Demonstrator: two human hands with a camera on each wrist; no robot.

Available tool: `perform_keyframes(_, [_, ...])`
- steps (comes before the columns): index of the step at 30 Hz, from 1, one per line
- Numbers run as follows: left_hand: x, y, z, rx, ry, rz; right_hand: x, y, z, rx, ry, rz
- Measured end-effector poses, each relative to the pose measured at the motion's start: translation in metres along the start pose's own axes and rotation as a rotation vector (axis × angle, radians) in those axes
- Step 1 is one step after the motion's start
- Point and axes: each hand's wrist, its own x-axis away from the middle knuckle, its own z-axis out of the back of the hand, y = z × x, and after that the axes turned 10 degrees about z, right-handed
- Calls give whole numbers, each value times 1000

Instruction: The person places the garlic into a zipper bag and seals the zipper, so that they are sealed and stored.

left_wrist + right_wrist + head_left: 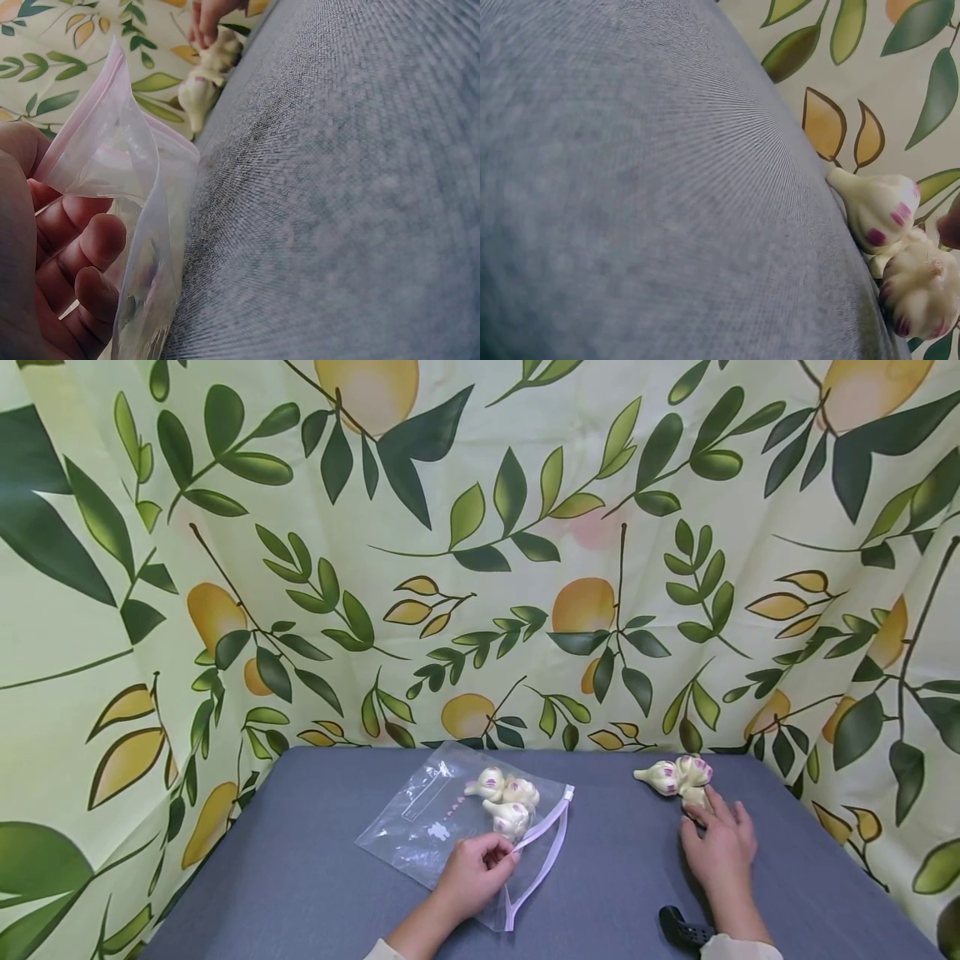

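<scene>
A clear zip bag [420, 839] with a pale pink zip edge lies on the grey table, its mouth towards the right. Several white garlic bulbs [504, 793] with purple marks are seen in it. My left hand [476, 868] pinches the zip edge between thumb and finger; the left wrist view shows the bag's pink rim [82, 112] lifted and parted. At the right rear, a cluster of garlic bulbs [663, 777] lies on the table. My right hand [720, 843] grips the nearest bulb there, partly hiding it. In the right wrist view the garlic [881, 210] has a fingertip beside it.
The grey table [315, 877] ends at a hanging cloth [480, 568] printed with leaves and yellow fruit, which runs behind it and along both sides. A black curved device [681, 931] is by my right wrist.
</scene>
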Motion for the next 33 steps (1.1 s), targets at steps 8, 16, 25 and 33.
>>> perform_keyframes(8, [1,-1,-1,0,4,3,3,-5,-3,-26,32,7])
perform_keyframes(16, [0,0,-1,3,1,9,4,-3,-4,-80,21,-16])
perform_keyframes(25, [0,1,0,5,-5,12,3,-2,-3,-116,-2,-52])
perform_keyframes(33, [0,1,0,6,-6,3,3,-4,-6,-101,111,-17])
